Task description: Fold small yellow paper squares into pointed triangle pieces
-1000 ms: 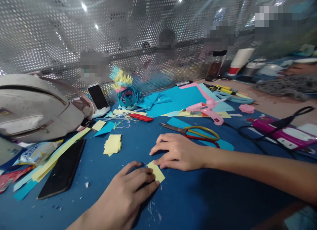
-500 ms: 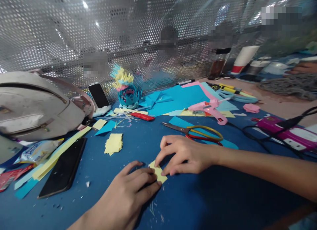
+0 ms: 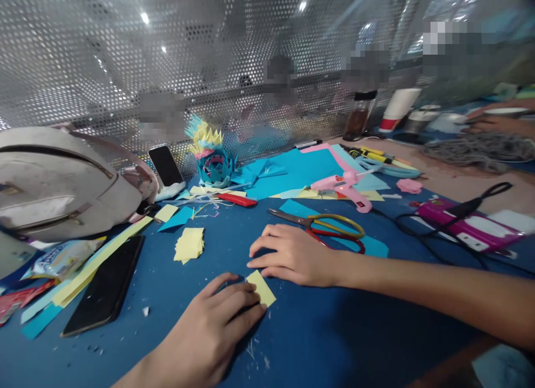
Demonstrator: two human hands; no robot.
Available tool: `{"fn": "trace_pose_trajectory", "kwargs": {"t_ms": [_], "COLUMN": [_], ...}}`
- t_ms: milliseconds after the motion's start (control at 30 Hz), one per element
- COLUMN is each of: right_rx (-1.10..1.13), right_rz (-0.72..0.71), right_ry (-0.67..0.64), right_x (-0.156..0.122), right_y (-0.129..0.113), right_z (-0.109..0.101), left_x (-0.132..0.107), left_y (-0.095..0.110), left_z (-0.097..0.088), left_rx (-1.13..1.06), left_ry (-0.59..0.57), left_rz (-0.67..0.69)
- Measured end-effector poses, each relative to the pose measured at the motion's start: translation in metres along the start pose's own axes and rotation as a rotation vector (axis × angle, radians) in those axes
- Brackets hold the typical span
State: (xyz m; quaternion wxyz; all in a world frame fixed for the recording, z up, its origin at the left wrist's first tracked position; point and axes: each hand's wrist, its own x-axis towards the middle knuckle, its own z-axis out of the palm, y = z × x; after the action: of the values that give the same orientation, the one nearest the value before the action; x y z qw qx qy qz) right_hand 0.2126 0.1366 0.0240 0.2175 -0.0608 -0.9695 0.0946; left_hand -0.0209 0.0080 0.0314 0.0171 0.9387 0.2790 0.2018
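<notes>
A small piece of yellow paper [image 3: 264,290] lies on the blue table in front of me. The fingertips of my left hand [image 3: 217,321] hold its left edge down. Just above the paper, my right hand [image 3: 296,254] is palm down with fingers stretched toward the left, off the paper and holding nothing. A stack of yellow paper squares [image 3: 190,245] sits to the left of my hands. Behind my right hand lie scissors [image 3: 330,223] with red and yellow handles, partly on a blue paper scrap [image 3: 378,246].
A pink glue gun [image 3: 340,186], a red cutter [image 3: 237,199] and blue paper sheets [image 3: 305,168] lie farther back, beside a folded-paper model [image 3: 213,162]. On the left are a black phone [image 3: 104,287] and a pale backpack [image 3: 54,182]. A purple power strip [image 3: 468,223] with cables is right.
My right hand has lifted off the yellow paper and shifted slightly away and left, its fingers straightening. My left hand stays on the paper. The view has tilted a little.
</notes>
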Motion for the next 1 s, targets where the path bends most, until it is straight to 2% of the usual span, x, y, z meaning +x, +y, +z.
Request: {"fn": "trace_pose_trajectory", "kwargs": {"t_ms": [133, 233, 433, 700, 1000], "right_rx": [0.147, 0.224, 0.362, 0.525, 0.466], "right_rz": [0.049, 0.098, 0.146, 0.186, 0.265], "right_ry": [-0.075, -0.094, -0.058, -0.095, -0.059], "right_x": [0.000, 0.000, 0.000, 0.001, 0.005], "right_y": [-0.005, -0.006, -0.005, -0.004, -0.015], "right_z": [0.001, 0.000, 0.000, 0.001, -0.003], "left_x": [-0.005, -0.007, -0.003, -0.001, 0.004], "left_y": [0.003, 0.003, 0.000, -0.003, -0.001], "left_z": [0.004, 0.006, -0.001, 0.000, 0.001], "left_rx": [0.087, 0.057, 0.062, -0.008, 0.073], "left_ry": [0.164, 0.267, 0.159, 0.023, 0.013], "left_rz": [0.076, 0.052, 0.004, -0.041, -0.025]}}
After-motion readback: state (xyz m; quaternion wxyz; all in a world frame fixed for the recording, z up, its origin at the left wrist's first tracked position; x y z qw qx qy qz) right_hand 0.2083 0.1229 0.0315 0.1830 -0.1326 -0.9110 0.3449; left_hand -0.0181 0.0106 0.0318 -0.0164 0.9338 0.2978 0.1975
